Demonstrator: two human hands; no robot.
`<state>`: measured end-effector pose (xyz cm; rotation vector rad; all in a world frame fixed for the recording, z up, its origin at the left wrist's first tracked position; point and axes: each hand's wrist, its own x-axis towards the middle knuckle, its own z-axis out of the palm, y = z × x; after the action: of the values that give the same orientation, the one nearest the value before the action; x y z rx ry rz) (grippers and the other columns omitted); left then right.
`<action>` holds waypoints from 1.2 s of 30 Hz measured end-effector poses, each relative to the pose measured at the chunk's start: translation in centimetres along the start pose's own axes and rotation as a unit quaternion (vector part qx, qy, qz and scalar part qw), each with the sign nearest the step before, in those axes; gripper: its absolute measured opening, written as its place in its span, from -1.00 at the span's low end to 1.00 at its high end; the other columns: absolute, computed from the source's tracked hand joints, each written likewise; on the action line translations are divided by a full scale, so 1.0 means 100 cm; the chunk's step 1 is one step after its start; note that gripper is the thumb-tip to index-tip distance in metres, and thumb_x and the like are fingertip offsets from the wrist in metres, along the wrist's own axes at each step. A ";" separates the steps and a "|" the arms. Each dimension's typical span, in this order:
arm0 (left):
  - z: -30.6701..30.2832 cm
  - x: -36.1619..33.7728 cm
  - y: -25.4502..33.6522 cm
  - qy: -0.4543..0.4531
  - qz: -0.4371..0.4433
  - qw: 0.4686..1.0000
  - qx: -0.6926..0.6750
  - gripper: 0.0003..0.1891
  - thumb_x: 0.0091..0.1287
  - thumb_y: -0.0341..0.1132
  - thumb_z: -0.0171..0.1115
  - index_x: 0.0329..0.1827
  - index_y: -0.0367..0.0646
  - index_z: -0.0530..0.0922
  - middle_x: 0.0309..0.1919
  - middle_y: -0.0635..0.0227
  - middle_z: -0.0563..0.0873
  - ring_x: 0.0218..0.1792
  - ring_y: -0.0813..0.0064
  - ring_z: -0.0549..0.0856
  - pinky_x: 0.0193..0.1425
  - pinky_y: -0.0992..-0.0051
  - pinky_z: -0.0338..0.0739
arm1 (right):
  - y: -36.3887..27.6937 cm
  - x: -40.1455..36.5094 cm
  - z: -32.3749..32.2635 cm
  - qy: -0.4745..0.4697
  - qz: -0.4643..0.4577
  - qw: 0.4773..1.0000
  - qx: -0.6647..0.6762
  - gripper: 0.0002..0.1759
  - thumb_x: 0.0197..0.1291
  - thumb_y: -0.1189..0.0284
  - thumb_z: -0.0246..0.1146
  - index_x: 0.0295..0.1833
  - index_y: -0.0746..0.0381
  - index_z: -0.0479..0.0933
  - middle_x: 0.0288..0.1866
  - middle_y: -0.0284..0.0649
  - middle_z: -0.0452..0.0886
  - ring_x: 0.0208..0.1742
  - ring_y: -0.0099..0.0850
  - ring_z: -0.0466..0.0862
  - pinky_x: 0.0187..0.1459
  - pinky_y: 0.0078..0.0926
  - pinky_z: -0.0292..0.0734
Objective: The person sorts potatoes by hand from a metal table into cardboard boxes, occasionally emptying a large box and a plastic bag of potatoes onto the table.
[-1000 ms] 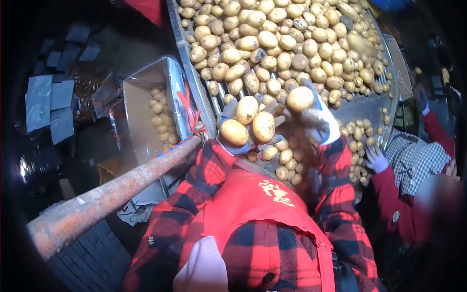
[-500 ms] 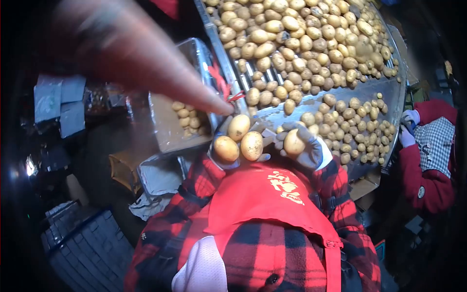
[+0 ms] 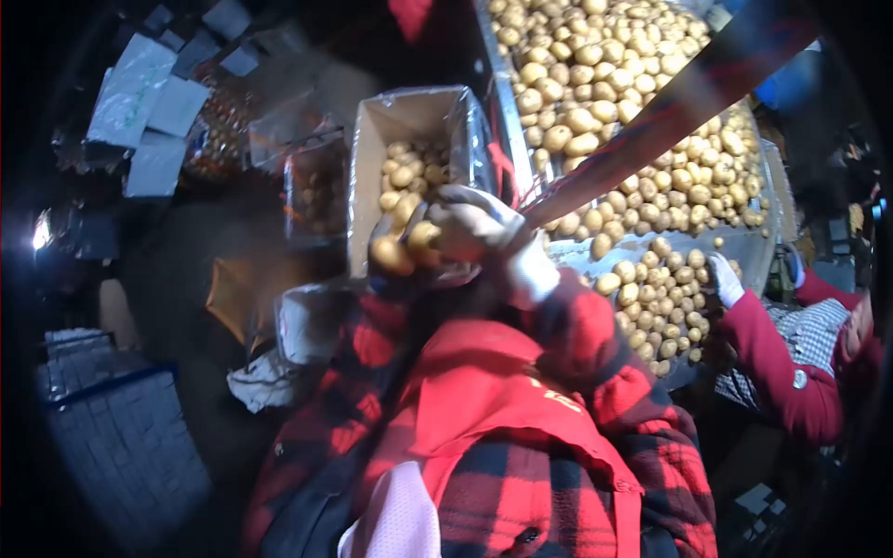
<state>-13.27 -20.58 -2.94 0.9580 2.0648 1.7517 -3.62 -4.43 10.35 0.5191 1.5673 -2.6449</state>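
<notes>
In the head view, holds at least two yellow potatoes [image 3: 391, 256] in the left hand [image 3: 391, 277], over the near end of a plastic-lined carton [image 3: 363, 186]; cannot make out much of that palm, dark beneath its load. Has the gloved right hand [image 3: 482, 228] bent narrow with curled fingers, right up against the held potatoes at the near right corner of the carton; cannot tell for certain about a separate potato in its grip. Shows loose potatoes [image 3: 412, 170] lying inside the carton, past the hands. Wears a red apron [image 3: 498, 381] over a black-and-red checked jacket [image 3: 614, 367], on the near side of the carton. Just right of the carton, shows a red tie [image 3: 501, 167] and then a sorting table [image 3: 512, 107] heaped with many potatoes, crossed by a blurred reddish pole [image 3: 642, 144] slanting up and away from the carton. Farther right of the carton, shows a pile of smaller potatoes [image 3: 662, 302] beside a co-worker's gloved hand [image 3: 725, 279]. Well left of the carton, shows pale boxes [image 3: 135, 88]; nearer, below its left side, an orange-brown bag [image 3: 233, 296].
</notes>
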 end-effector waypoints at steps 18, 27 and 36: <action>-0.241 0.038 -0.158 0.406 -0.375 0.533 -0.641 -0.46 0.53 0.01 0.02 0.44 -0.12 0.42 0.44 0.07 0.44 0.48 -0.11 0.34 0.44 -0.49 0.22 | 0.082 -0.150 -0.126 0.112 -0.092 0.771 -0.620 -0.56 0.21 0.36 0.24 0.20 0.25 0.61 0.10 0.04 0.69 0.13 0.00 0.68 0.17 -0.12 0.59; -0.093 0.046 -0.049 -0.001 -0.302 0.725 -0.619 -0.60 0.52 -0.23 0.12 0.33 -0.19 0.59 0.32 0.18 0.67 0.34 0.18 0.62 0.45 0.05 0.53 | 0.105 -0.118 -0.197 0.208 -0.085 0.681 -0.696 -0.45 0.24 0.15 0.29 0.27 0.19 0.51 0.32 -0.05 0.55 0.41 0.02 0.43 0.48 0.10 0.17; 0.100 -0.017 0.022 -0.286 -0.420 0.475 -0.719 -0.49 0.62 -0.13 -0.01 0.51 -0.23 0.36 0.46 0.08 0.50 0.42 0.11 0.53 0.56 0.05 0.35 | 0.021 -0.088 -0.274 0.384 -0.191 0.617 -0.660 -0.43 0.20 0.31 0.28 0.35 0.16 0.54 0.21 0.04 0.65 0.16 0.00 0.60 0.27 -0.04 0.42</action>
<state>-5.43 -13.78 -3.53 -0.1441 0.0092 1.4116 12.46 16.70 -0.87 1.2091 3.3794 -0.4823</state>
